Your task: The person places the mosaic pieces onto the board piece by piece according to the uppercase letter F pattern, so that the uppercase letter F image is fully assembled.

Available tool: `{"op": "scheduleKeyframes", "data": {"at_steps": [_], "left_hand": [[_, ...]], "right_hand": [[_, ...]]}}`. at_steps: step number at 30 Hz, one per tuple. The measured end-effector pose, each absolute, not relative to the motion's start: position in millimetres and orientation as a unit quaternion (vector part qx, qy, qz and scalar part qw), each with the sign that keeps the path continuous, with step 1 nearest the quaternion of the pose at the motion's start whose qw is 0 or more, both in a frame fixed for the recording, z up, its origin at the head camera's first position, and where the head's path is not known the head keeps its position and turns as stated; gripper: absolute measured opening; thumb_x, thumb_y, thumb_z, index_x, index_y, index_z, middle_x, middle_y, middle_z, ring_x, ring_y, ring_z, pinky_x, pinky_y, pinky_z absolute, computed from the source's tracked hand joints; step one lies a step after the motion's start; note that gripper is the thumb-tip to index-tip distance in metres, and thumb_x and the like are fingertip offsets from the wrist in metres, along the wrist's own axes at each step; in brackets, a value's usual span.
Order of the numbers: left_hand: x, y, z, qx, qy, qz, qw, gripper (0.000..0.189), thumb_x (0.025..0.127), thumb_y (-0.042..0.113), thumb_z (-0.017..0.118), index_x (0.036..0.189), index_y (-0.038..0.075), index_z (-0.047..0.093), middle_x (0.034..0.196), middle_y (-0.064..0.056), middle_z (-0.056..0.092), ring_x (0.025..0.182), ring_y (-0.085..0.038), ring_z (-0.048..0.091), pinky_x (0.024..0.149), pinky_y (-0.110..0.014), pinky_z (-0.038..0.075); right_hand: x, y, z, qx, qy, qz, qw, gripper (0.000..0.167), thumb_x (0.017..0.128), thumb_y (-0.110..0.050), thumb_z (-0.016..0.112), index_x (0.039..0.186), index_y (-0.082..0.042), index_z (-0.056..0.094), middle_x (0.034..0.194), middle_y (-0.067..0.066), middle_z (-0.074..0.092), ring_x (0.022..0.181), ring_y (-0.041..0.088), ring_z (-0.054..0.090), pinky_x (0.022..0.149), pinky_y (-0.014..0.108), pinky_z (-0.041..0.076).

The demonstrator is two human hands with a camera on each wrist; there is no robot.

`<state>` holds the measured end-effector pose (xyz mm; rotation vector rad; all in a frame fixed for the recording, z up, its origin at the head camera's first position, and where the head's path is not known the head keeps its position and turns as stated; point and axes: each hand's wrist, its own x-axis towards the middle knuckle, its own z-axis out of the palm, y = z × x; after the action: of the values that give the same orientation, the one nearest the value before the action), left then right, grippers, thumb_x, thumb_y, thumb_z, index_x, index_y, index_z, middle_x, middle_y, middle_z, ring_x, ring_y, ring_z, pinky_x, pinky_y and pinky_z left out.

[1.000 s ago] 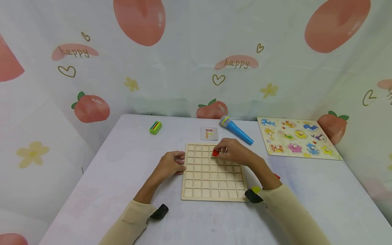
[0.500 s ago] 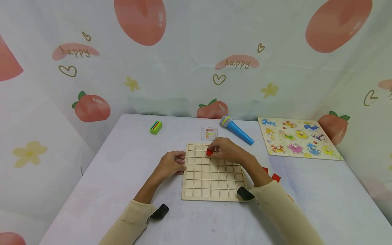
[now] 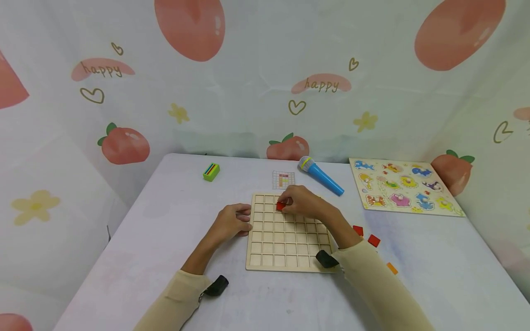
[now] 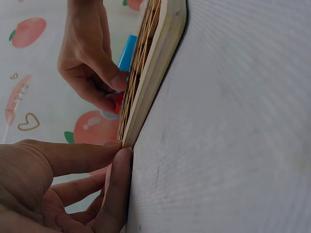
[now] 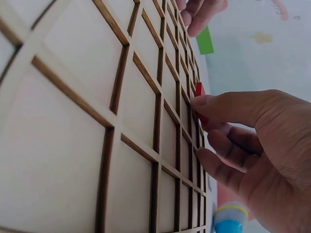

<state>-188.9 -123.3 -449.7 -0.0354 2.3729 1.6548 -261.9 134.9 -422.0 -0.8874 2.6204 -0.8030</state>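
A wooden grid board (image 3: 290, 237) lies flat on the table. At its left edge is my left hand (image 3: 227, 224); in the left wrist view, the thumb (image 4: 80, 158) and a finger meet at the board's rim, pinching it. Over the board's far rows, my right hand (image 3: 304, 202) pinches a small red tile (image 3: 280, 206) between thumb and fingertips. The right wrist view has this tile (image 5: 198, 92) tilted on edge against the grid, partly covered by the thumb. Whether it sits inside a cell cannot be seen.
Red tiles (image 3: 374, 240) and an orange tile (image 3: 391, 268) lie right of the board, near my right sleeve. Behind the board are a printed grid card (image 3: 283, 179) and a blue toy microphone (image 3: 325, 179). A green block (image 3: 211, 172) and an animal puzzle (image 3: 403, 187) stand farther out.
My right hand has moved left across the far rows with the red tile. Its forearm has uncovered the red and orange tiles at the right. My left hand has stayed at the board's edge.
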Motion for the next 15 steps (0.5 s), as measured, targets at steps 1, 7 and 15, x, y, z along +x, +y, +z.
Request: {"op": "scheduleKeyframes", "data": {"at_steps": [1, 7, 15], "left_hand": [[-188.9, -123.2, -449.7, -0.012, 0.814, 0.567, 0.124, 0.062, 0.084, -0.010, 0.077, 0.143, -0.003, 0.062, 0.129, -0.016, 0.069, 0.110, -0.024, 0.069, 0.074, -0.032, 0.068], [-188.9, -123.2, -449.9, -0.010, 0.814, 0.567, 0.121, 0.062, 0.083, -0.010, 0.077, 0.142, -0.003, 0.062, 0.129, -0.016, 0.069, 0.110, -0.025, 0.069, 0.074, -0.032, 0.068], [-189.1, -122.9, -449.9, -0.013, 0.814, 0.567, 0.123, 0.061, 0.083, -0.010, 0.076, 0.142, -0.003, 0.062, 0.128, -0.016, 0.069, 0.109, -0.024, 0.069, 0.073, -0.032, 0.068]], "right_hand": [[-261.8, 134.3, -421.9, -0.306, 0.902, -0.276, 0.131, 0.025, 0.096, -0.009, 0.076, 0.120, -0.002, 0.078, 0.107, 0.006, 0.070, 0.096, 0.020, 0.060, 0.087, 0.030, 0.056], [-262.1, 131.7, -422.8, -0.304, 0.901, -0.278, 0.136, 0.026, 0.096, -0.010, 0.078, 0.121, -0.003, 0.078, 0.108, 0.005, 0.070, 0.096, 0.019, 0.061, 0.088, 0.031, 0.058], [-262.7, 130.2, -423.7, -0.298, 0.901, -0.281, 0.140, 0.029, 0.095, -0.011, 0.079, 0.122, -0.002, 0.078, 0.111, 0.005, 0.070, 0.098, 0.019, 0.063, 0.092, 0.033, 0.060]]}}
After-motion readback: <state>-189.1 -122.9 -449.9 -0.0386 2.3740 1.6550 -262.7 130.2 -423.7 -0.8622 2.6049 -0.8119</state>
